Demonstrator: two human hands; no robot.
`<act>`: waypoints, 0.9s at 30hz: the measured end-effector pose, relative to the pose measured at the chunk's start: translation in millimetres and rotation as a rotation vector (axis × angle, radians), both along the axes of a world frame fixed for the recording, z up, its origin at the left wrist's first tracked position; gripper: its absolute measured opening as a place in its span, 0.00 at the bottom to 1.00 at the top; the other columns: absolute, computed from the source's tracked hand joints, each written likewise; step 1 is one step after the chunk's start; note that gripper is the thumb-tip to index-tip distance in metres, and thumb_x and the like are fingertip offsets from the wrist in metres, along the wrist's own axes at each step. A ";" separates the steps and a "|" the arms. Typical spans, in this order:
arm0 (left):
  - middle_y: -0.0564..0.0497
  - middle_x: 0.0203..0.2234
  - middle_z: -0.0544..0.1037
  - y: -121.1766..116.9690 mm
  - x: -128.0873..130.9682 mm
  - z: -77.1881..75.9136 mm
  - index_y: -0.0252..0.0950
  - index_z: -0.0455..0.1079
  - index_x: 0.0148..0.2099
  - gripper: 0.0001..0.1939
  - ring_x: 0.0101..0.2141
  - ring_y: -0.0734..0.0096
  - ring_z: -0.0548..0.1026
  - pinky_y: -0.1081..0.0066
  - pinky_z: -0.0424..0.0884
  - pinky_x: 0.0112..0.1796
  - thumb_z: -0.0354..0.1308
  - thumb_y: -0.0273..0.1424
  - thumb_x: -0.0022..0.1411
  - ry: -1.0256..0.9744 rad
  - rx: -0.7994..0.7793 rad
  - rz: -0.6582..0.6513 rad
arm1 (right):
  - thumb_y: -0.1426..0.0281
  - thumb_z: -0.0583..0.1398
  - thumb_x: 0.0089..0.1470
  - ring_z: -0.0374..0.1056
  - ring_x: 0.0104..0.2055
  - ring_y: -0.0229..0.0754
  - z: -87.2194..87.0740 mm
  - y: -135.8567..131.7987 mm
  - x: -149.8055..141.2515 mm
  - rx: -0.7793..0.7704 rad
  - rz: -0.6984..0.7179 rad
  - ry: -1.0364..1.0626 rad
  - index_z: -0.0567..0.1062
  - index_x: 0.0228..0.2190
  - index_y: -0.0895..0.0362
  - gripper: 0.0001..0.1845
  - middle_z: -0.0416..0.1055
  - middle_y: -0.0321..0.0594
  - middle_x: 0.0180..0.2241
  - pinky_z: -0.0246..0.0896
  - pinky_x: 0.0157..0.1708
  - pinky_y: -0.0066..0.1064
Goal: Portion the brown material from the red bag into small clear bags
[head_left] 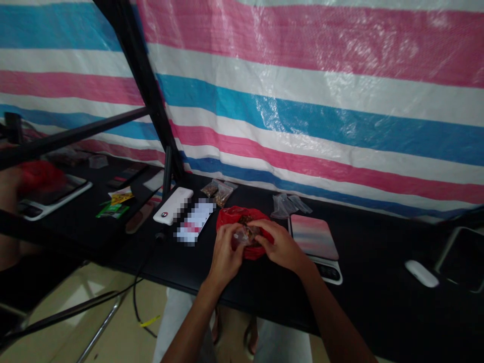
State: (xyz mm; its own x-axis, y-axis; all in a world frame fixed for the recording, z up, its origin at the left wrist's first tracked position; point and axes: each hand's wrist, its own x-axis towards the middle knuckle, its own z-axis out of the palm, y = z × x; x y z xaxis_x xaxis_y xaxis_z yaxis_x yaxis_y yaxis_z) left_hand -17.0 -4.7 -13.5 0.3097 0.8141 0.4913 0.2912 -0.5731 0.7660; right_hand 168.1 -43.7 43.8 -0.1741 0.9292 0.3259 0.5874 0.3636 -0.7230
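We hold a small clear plastic bag (244, 236) between our two hands, over the open top of a red plastic bag (226, 217) that sits on the black table (363, 242) in front of us. Our left hand (227, 249) curls at the left side of the clear bag, its thumb and fingers part-closed on the film. Our right hand (278, 244) comes in from the other side, its thumb and forefinger bent towards each other at the bag's right edge. Small brown pieces (247, 220) show in the red bag's mouth, just behind our fingers; we cannot tell exactly what they are.

Just right of the red bag lies a white digital scale (315, 239), its flat top reflecting the pink and blue of the striped sheet (302, 116) that hangs behind the table. Some empty-looking clear bags (285, 205) lie beyond the scale's left corner. Behind the red bag, to the left, we see two filled zip bags (220, 191), and nearer on that side a phone (195, 222) with a blurred-out screen, beside a white power bank (174, 205). A white mouse-shaped object (421, 273) rests well off to the right, near a dark, pale-edged device (463, 259). At the far left, past the black frame (139, 75), another person's hand (9, 181) is at a blurred red bag above a second scale (56, 199).
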 end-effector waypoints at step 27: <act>0.44 0.53 0.76 -3.8 2.1 9.7 0.39 0.64 0.61 0.25 0.53 0.52 0.69 0.54 0.62 0.53 0.62 0.35 0.65 0.338 0.187 0.076 | 0.72 0.59 0.62 0.69 0.52 0.48 -3.5 -0.6 -9.3 0.155 -0.104 -0.049 0.70 0.56 0.50 0.21 0.75 0.43 0.50 0.63 0.55 0.42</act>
State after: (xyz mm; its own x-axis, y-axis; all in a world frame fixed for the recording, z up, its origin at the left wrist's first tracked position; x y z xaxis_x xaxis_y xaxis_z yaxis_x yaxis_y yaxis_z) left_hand -14.9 -8.4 -3.8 0.4214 0.7469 0.5144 0.5563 -0.6609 0.5037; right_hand 158.8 -44.4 40.4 -0.0988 0.8826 0.4596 0.6610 0.4034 -0.6327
